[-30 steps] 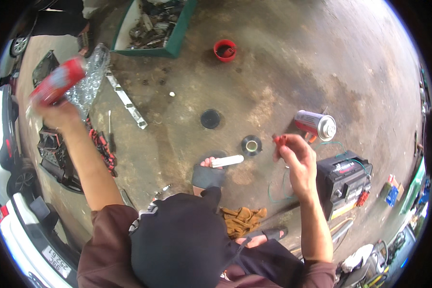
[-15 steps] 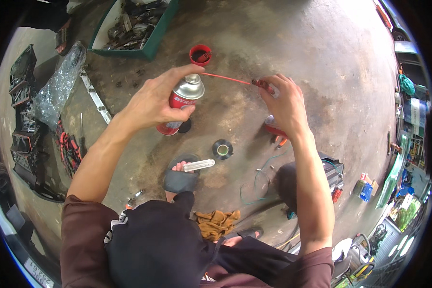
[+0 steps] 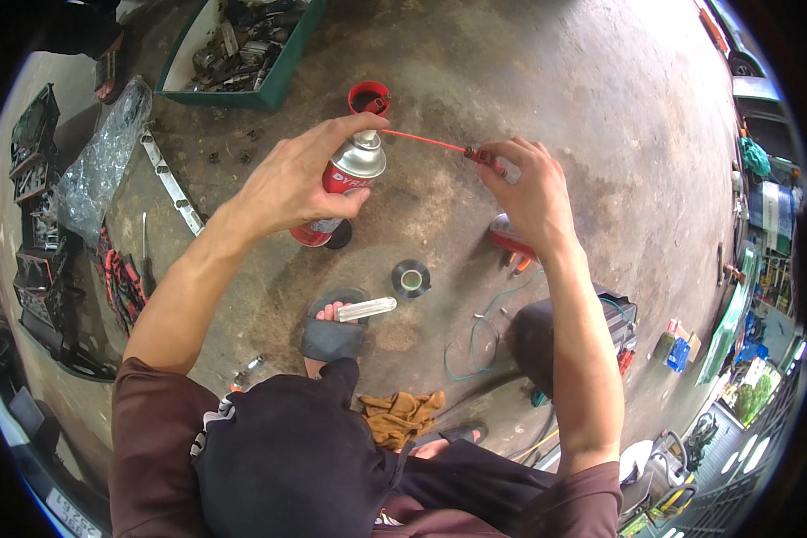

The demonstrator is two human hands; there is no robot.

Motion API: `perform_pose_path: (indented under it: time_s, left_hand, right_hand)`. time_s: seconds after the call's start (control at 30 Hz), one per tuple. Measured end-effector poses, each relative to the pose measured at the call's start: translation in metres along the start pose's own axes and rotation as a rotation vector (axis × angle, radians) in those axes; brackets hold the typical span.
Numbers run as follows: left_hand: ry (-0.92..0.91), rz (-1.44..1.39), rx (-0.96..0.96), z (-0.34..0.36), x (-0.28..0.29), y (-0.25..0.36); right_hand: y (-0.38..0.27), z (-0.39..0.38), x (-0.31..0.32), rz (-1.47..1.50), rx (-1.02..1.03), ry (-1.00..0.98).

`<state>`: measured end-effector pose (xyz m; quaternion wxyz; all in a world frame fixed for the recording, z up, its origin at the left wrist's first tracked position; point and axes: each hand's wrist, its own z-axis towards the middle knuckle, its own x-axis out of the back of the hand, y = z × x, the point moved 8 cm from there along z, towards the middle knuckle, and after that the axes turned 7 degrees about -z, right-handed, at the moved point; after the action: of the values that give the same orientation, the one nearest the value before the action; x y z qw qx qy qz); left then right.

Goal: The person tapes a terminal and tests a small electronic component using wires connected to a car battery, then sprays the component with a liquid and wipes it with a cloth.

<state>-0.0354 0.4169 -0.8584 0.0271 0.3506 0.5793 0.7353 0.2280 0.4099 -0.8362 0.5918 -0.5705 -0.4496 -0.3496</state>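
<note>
My left hand (image 3: 300, 170) is wrapped round a red spray can (image 3: 312, 235) with a silver top, its index finger on the nozzle. A thin red straw (image 3: 426, 139) runs from the nozzle to the right. Its far end meets a small red part (image 3: 482, 157), pinched between the fingertips of my right hand (image 3: 533, 184). That part looks cylindrical, with a pale end; its exact kind is unclear. Beyond the can, a red cup (image 3: 357, 87) with another small red piece in it stands on the concrete floor.
A green bin (image 3: 282, 85) of metal parts stands at the far left. Left lie an opened toolbox (image 3: 40, 224), clear plastic wrap (image 3: 108, 166) and a screwdriver (image 3: 145, 255). Near my feet are a tape roll (image 3: 412, 279) and brown cloth (image 3: 402, 419). A dark case (image 3: 619, 314) sits right.
The straw and small red part stay in line between my hands. The can has shifted slightly up and right in view, while the floor things have shifted slightly left.
</note>
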Motion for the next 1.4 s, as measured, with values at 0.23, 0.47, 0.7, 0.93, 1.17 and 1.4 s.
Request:
perform_pose_path:
  time_s: [0.23,0.47,0.7,0.93,1.17,1.4]
  left_hand:
    - [-0.019,-0.03,0.003,0.001,-0.003,0.001]
    - [-0.058,-0.053,0.067,0.004,-0.011,-0.007]
    - [-0.061,-0.033,0.07,0.005,-0.012,-0.007]
    - [-0.048,-0.027,0.047,0.003,-0.011,-0.007]
    - [-0.048,-0.002,0.039,0.001,-0.013,-0.011]
    - [-0.063,-0.004,0.054,0.002,-0.013,-0.009]
  right_hand:
    - [0.003,0.0,-0.003,-0.01,0.033,0.008]
    - [0.005,-0.003,-0.006,-0.048,0.084,0.02]
    - [0.004,-0.004,-0.007,-0.063,0.087,0.014]
    - [0.002,-0.004,-0.008,-0.073,0.092,0.004]
    - [0.0,-0.005,-0.008,-0.093,0.107,0.014]
    - [-0.001,-0.004,-0.007,-0.13,0.093,-0.02]
